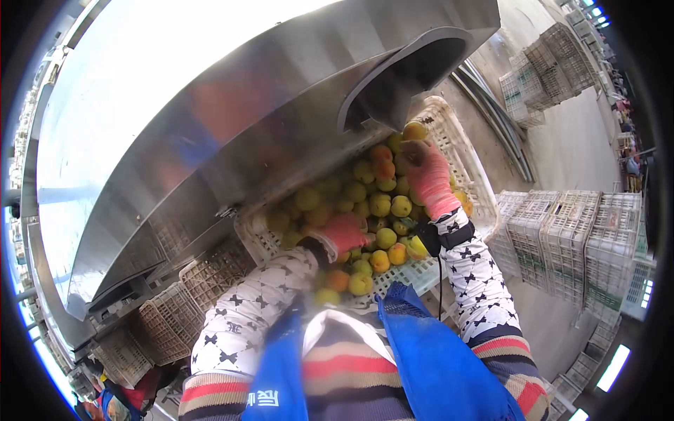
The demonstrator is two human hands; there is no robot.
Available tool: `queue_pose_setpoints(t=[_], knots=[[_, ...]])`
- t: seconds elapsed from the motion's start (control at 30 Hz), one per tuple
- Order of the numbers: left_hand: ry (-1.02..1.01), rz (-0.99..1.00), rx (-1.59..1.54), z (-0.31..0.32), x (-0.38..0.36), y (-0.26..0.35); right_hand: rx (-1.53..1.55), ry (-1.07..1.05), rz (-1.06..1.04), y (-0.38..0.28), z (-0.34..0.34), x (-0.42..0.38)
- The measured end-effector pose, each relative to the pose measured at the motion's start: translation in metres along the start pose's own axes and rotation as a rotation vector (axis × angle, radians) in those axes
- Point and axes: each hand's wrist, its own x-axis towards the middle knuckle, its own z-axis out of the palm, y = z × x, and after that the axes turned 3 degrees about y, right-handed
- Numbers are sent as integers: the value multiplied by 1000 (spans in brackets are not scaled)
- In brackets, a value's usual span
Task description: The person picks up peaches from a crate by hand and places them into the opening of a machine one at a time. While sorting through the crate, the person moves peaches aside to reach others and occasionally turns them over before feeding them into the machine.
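A white plastic crate (460, 140) holds many yellow-green and orange round fruits (380, 204) below a metal chute. My right hand (427, 172), in a pink glove with bare fingertips, is at the crate's far right part, its fingers closed on an orange-yellow fruit (414, 131). On the left side, my left hand (344, 235), also in a pink glove, lies low among the fruits with its fingers pointing right. What its fingers hold, if anything, is hidden. A dark device is strapped at my right wrist.
The large metal machine (232, 119) with a dark opening (414, 70) spans the upper left. Stacked crates (562, 238) stand at the right, more crates (547, 70) at the upper right, and brown crates (168, 319) at the lower left.
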Motion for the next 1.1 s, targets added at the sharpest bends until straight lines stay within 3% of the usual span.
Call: queue_pose_setpoints(t=[0.03, 0.13, 0.23, 0.33, 0.4, 0.43, 0.5, 0.53, 0.6, 0.63, 0.7, 0.77, 0.83, 0.9, 0.93, 0.97, 1.03, 1.1], knots=[[-23, 42, 363, 4, 11, -1, -244, -141, 30, 14, 14, -3], [-57, -43, 582, 9, 20, -7, -240, -396, 321, 21, 51, 1], [0, -40, 581, 10, 31, -27, -175, -374, 414, 24, 78, 11], [-54, 77, 753, 16, 38, -55, 549, -339, 324, 30, 56, 0], [153, 214, 842, 22, 33, -74, 917, -261, 174, 4, 7, -12], [260, 285, 882, 17, 31, -75, 961, -189, 136, -13, -15, -12], [133, 158, 721, -10, 36, -65, 1049, -46, 58, -47, -49, -10], [59, 96, 640, -18, 34, -63, 815, -37, -34, -60, -65, -2], [40, 186, 709, -23, 33, -87, 341, -19, -206, -75, -86, 26], [38, 225, 746, -24, 38, -98, 318, -2, -187, -78, -76, 35], [196, 192, 1006, -7, 58, -122, -51, 66, -330, -97, -65, 49], [172, 102, 1166, -1, 61, -119, -257, 128, -383, -101, -44, 71], [29, 76, 1301, -9, 63, -102, -312, 203, -333, -85, -16, 91], [46, 217, 1560, 0, 74, -129, 73, 418, -421, -82, -45, 83], [98, 328, 1721, 2, 79, -144, 290, 433, -297, -81, -55, 71], [90, 290, 1590, -3, 75, -138, 518, 471, -183, -79, -65, 59], [63, 227, 1326, -15, 52, -106, 505, 354, 40, -37, -36, 30], [9, 213, 1122, -37, 35, -80, 161, 177, -17, 28, 32, 10]])
